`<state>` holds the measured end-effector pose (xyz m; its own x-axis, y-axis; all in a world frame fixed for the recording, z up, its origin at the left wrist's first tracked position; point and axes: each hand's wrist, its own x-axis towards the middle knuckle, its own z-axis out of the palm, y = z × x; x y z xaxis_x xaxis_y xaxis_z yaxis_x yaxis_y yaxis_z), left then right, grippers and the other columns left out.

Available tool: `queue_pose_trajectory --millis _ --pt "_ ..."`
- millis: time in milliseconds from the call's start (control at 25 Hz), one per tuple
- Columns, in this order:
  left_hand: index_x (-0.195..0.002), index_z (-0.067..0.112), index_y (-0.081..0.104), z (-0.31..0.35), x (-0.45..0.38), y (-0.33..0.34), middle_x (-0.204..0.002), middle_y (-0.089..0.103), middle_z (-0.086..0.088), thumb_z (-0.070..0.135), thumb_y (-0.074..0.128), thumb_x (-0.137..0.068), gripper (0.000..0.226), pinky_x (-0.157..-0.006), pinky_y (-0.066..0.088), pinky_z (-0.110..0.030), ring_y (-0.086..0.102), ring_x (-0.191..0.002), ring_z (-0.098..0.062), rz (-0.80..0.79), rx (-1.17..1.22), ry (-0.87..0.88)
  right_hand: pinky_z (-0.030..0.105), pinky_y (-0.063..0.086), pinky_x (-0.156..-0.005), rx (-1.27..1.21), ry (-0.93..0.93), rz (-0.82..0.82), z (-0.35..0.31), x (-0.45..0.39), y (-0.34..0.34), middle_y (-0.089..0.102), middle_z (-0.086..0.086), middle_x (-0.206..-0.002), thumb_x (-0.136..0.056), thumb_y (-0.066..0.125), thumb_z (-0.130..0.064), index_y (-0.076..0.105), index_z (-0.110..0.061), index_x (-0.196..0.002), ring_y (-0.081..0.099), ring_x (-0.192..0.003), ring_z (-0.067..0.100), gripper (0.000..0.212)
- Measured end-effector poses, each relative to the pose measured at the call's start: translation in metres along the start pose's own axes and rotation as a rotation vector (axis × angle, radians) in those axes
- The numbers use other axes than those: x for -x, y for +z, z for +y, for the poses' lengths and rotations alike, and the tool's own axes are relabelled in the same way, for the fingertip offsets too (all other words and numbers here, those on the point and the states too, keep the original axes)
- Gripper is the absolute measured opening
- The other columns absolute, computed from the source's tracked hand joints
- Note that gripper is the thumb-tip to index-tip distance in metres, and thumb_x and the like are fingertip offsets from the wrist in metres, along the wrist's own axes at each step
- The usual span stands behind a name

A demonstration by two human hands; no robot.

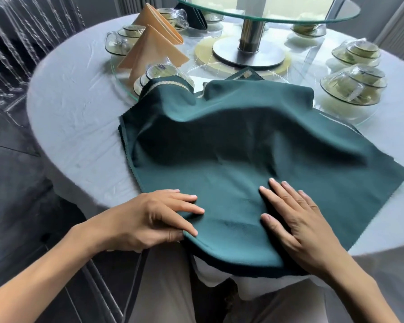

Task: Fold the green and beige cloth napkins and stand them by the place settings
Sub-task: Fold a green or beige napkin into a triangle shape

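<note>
The green napkin [243,159] lies spread across the near edge of the desk [79,127], at 6 o'clock of the glass turntable [266,8]. Its near hem hangs off the edge toward the person's lap, and its far edge rides up over a wrapped cup set [163,75] at 11 o'clock. The cloth is not flat: a broad ridge of slack runs across its middle.

The step in hand looks like smoothing before the first fold. To do it well, I judge the cloth should be drawn back toward 6 o'clock off the cup set, the ridge pressed out from the centre toward the corners, and the edges matched before any crease is set. A crease made over that slack would come out crooked, and the folded napkin would stand poorly.

The left hand [149,217] rests on the near-left corner, its fingers [189,207] straight and slightly spread, the thumb lying at the hem. Whether it pinches the edge cannot be told. The right hand [299,220] lies flat on the cloth at 5 o'clock, fingers spread wide, pressing down and holding nothing.

Two beige napkins [153,46] already stand folded at 11 o'clock.
</note>
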<state>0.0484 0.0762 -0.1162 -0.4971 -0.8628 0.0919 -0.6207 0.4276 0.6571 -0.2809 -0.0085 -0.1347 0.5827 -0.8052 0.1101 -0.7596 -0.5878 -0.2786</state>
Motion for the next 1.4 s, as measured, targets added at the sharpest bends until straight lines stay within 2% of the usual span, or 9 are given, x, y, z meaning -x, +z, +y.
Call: queue_pose_trajectory --millis 280,400,600,720,840,920,1040,1240,1400 --pt "-0.092 0.016 0.078 0.029 -0.026 -0.009 -0.089 0.076 -0.006 0.025 0.06 -0.094 0.021 -0.079 0.052 -0.018 0.069 -0.088 -0.007 0.45 0.565 -0.231 0.025 0.019 -0.116 -0.516 -0.068 -0.093 -0.001 0.014 -0.042 0.039 -0.027 -0.148 -0.086 0.049 -0.07 0.046 -0.045 -0.139 0.026 -0.143 -0.002 0.059" --pt "-0.093 0.008 0.075 0.026 -0.04 -0.012 -0.094 0.074 -0.016 0.027 0.052 -0.095 0.03 -0.081 0.053 -0.03 0.068 -0.087 -0.017 0.573 0.617 -0.292 0.016 0.035 -0.102 -0.365 -0.093 0.011 0.011 0.019 -0.052 0.054 -0.03 -0.131 -0.081 0.069 -0.036 0.054 -0.042 -0.13 0.045 -0.128 -0.005 0.052" --pt "-0.087 0.007 0.072 0.022 -0.044 -0.012 -0.084 0.073 -0.016 0.009 0.059 -0.096 0.016 -0.075 0.054 -0.031 0.066 -0.078 -0.017 0.574 0.56 -0.35 0.013 0.048 -0.076 -0.427 0.079 0.262 0.05 0.024 -0.054 0.071 -0.023 -0.096 -0.081 0.057 0.012 0.069 -0.037 -0.096 0.065 -0.087 -0.004 0.052" --pt "-0.086 0.013 0.075 0.02 -0.045 -0.012 -0.085 0.075 -0.011 0.012 0.064 -0.094 0.014 -0.071 0.056 -0.028 0.068 -0.077 -0.016 0.551 0.52 -0.35 0.011 0.047 -0.08 -0.592 0.029 0.23 0.046 0.021 -0.056 0.073 -0.021 -0.099 -0.093 0.057 -0.021 0.074 -0.029 -0.104 0.066 -0.093 -0.005 0.022" --pt "-0.086 0.003 0.073 0.02 -0.043 -0.014 -0.083 0.073 -0.013 0.054 0.056 -0.092 0.054 -0.066 0.053 -0.044 0.063 -0.075 -0.019 0.368 0.448 -0.381 0.02 0.039 -0.055 -0.656 0.05 0.198 0.034 0.011 -0.053 0.053 -0.022 -0.067 -0.095 0.051 -0.049 0.063 -0.017 -0.07 0.049 -0.063 -0.002 0.042" --pt "-0.085 0.003 0.071 0.023 -0.043 -0.013 -0.075 0.069 -0.012 0.059 0.054 -0.089 0.058 -0.064 0.05 -0.043 0.057 -0.071 -0.014 0.335 0.341 -0.382 0.024 0.029 -0.05 -0.658 0.102 0.242 0.028 0.005 -0.054 0.035 -0.017 -0.06 -0.098 0.054 -0.037 0.043 -0.017 -0.061 0.034 -0.056 0.002 0.043" --pt "-0.089 0.008 0.072 0.036 -0.041 -0.017 -0.085 0.069 -0.022 0.053 0.055 -0.09 0.048 -0.068 0.052 -0.049 0.061 -0.075 -0.016 0.39 0.379 -0.361 0.024 0.042 -0.06 -0.683 0.097 0.328 0.024 0.009 -0.06 0.06 -0.007 -0.068 -0.097 0.056 -0.011 0.064 -0.018 -0.079 0.053 -0.065 0.009 0.021" --pt "-0.085 0.007 0.072 0.063 -0.037 -0.033 -0.081 0.07 -0.022 0.061 0.051 -0.09 0.059 -0.056 0.047 -0.046 0.06 -0.07 -0.018 0.431 0.447 -0.305 0.035 0.023 -0.049 -0.745 0.09 0.327 0.01 0.02 -0.093 0.032 0.0 -0.061 -0.1 0.049 -0.042 0.043 0.003 -0.064 0.029 -0.056 0.015 0.058" --pt "-0.065 0.002 0.047 0.047 -0.074 -0.041 -0.059 0.038 0.002 0.054 0.052 -0.096 0.061 -0.052 0.031 -0.038 0.038 -0.056 -0.011 0.456 0.087 -0.405 0.03 0.028 -0.047 -0.402 0.37 0.215 0.026 -0.025 -0.1 0.035 -0.001 -0.052 -0.09 0.055 -0.051 0.046 -0.002 -0.062 0.037 -0.051 0.012 0.058"
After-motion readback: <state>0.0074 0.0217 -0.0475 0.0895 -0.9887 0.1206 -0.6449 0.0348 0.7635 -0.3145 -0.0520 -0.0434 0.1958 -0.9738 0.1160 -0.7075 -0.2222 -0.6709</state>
